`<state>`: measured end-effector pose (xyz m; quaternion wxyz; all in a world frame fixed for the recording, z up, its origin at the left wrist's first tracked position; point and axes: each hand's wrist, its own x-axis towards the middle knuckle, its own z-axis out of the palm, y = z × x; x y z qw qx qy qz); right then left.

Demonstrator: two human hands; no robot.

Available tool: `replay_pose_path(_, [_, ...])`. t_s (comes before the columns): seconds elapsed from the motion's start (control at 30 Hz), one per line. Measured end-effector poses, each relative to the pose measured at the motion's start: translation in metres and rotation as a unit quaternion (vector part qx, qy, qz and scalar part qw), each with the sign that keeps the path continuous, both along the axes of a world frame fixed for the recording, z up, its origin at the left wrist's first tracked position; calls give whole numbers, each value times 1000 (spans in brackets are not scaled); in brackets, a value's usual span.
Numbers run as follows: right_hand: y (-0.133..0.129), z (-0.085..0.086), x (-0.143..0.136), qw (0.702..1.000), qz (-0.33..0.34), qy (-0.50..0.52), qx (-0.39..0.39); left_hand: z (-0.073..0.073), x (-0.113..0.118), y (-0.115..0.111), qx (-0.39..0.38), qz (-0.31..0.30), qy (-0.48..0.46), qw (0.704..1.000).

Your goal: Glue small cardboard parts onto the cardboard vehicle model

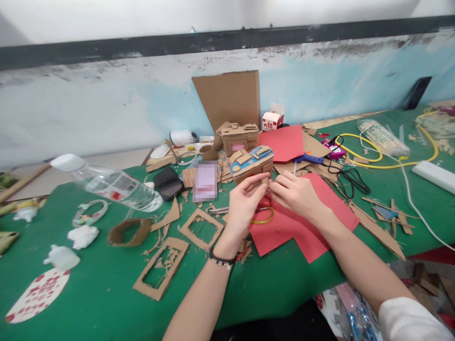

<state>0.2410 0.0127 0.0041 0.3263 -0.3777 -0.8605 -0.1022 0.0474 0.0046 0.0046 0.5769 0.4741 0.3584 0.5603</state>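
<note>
My left hand (pixel 246 201) and my right hand (pixel 296 193) meet at the middle of the table, fingertips pinched together. A small bit of cardboard (pixel 265 180) shows between the fingers of my left hand; what my right fingertips pinch is too small to tell. Just behind my hands stands a cardboard model with a blue top (pixel 252 163), and behind it a brown cardboard camera-like model (pixel 240 138). Scissors with red and yellow handles (pixel 263 216) lie under my hands, partly on red paper (pixel 313 237).
A water bottle (pixel 113 184) is at the left. Cut cardboard frames (pixel 161 269), a cardboard ring (pixel 128 232) and a black case (pixel 168 183) lie left of my hands. A blue glue gun (pixel 311 158), cables, scraps and a white power strip (pixel 434 176) are to the right.
</note>
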Motion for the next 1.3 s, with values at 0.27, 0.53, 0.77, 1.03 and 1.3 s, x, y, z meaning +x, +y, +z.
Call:
replay_pose_path(0.27, [0, 0, 2, 998, 22, -48, 35, -2, -1, 1, 16, -12, 27, 999])
replay_pose_path(0.53, [2, -3, -1, 999, 0, -17, 50, -2, -2, 0, 1, -5, -2, 1000])
replay_pose_path(0.77, [0, 0, -1, 997, -4, -33, 73, 2, -2, -3, -6, 3, -2, 1000])
replay_pose_path(1.03, [-1, 3, -3, 990, 6, -42, 134, -2, 2, -1, 37, 16, 22, 999])
replay_pose_path(1.3, [-3, 8, -4, 987, 12, -40, 153, -6, 5, -2, 84, 28, 42, 995])
